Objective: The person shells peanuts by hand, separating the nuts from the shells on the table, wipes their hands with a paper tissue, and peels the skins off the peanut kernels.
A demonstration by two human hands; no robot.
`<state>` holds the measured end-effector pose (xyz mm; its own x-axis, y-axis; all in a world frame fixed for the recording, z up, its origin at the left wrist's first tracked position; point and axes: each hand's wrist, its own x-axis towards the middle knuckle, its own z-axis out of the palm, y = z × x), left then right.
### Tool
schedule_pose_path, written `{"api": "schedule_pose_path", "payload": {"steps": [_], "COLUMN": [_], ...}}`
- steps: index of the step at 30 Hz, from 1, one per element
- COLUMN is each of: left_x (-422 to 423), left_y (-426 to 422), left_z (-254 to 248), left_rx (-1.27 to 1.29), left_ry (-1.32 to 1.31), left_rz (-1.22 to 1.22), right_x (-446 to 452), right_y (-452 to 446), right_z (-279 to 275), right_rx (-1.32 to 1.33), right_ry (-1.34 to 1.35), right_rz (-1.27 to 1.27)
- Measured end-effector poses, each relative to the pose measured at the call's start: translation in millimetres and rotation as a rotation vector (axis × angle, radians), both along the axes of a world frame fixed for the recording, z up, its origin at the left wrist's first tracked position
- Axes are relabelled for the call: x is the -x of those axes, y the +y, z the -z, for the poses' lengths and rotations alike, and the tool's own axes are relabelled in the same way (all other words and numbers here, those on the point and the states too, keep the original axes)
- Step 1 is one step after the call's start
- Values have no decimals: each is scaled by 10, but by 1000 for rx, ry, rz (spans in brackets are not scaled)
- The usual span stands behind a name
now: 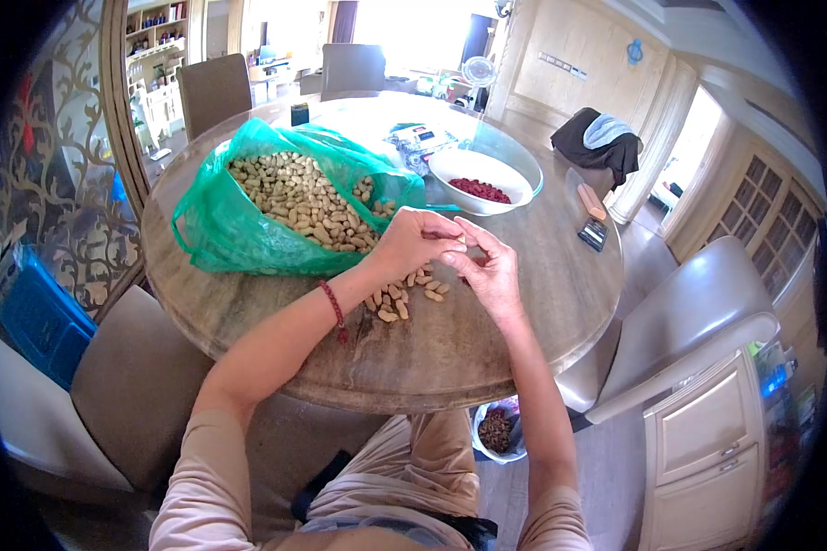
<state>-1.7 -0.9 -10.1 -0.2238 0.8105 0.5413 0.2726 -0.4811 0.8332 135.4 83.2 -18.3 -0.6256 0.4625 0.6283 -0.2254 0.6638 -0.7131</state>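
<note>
Head view: the left hand and right hand meet at the fingertips above the table, thumbs close to the forefingers, though whether they are clamped on anything is too small to tell. Loose peanuts lie on the table below the hands, beside an open green bag holding many more. Beyond the hands stands a white bowl with red kernels in it, and a bin sits below the table's edge.

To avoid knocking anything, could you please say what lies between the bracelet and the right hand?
Loose peanuts on the table, in the head view.
</note>
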Motion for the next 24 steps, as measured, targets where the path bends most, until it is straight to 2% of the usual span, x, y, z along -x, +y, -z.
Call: {"api": "schedule_pose_path", "payload": {"steps": [6, 12, 18, 19, 20, 21, 24], "left_x": [-12, -38, -60, -90, -127, -154, -114], "left_y": [12, 37, -3, -18, -27, -43, -61], "left_z": [32, 86, 46, 23, 2, -23, -59], "left_rx": [-50, -137, -87, -87, -56, -25, -1], "left_ry": [7, 19, 29, 29, -99, -227, -253], "left_rz": [-33, -79, -97, -97, -45, 7, 58], "right_x": [-23, -6, -30, -16, -5, -9, -17], "right_y": [-31, -8, -29, -19, -7, 7, 13], "right_z": [-20, 27, -1, 10, 14, 10, -41], "right_rx": [-29, -100, -155, -45, 65, 66, 195], "right_ry": [-47, 75, 9, 48, 87, 89, 214], "right_rz": [53, 50, 99, 23, -52, -52, -66]}}
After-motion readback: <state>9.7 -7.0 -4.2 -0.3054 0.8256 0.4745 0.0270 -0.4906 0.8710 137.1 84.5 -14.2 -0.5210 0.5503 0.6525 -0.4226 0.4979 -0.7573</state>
